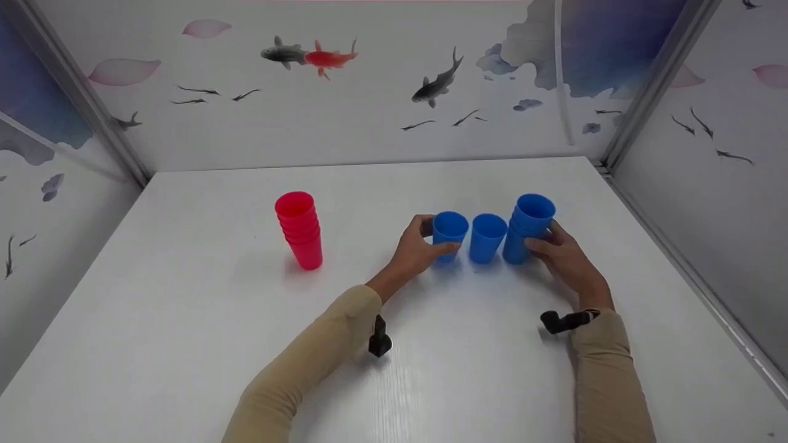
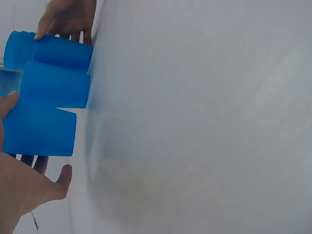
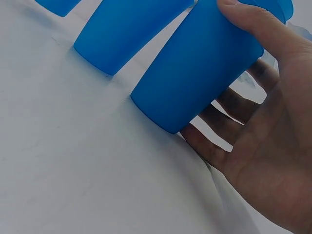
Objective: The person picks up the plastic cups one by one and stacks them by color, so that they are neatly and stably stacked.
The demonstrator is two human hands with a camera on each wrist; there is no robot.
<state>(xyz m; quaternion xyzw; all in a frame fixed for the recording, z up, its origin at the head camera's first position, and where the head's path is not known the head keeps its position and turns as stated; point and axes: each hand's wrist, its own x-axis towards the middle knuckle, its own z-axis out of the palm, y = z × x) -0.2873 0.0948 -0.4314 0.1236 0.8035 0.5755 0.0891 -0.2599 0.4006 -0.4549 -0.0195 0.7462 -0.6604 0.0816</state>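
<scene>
Three blue items stand in a row on the white table [image 1: 184, 295]. My left hand [image 1: 429, 241] grips the leftmost single blue cup [image 1: 449, 234], thumb in front and fingers behind. A second single blue cup [image 1: 487, 237] stands free in the middle. My right hand [image 1: 549, 241] holds the stack of blue cups [image 1: 527, 226] at the right end. In the left wrist view the held cup [image 2: 41, 129] is nearest, with my left hand [image 2: 29, 183] beneath it. In the right wrist view my right hand [image 3: 258, 131] wraps round the blue stack [image 3: 195, 73].
A stack of red cups [image 1: 299, 230] stands apart to the left. Patterned walls enclose the table on the left, back and right. Black wrist cameras [image 1: 379, 339] sit on both sleeves.
</scene>
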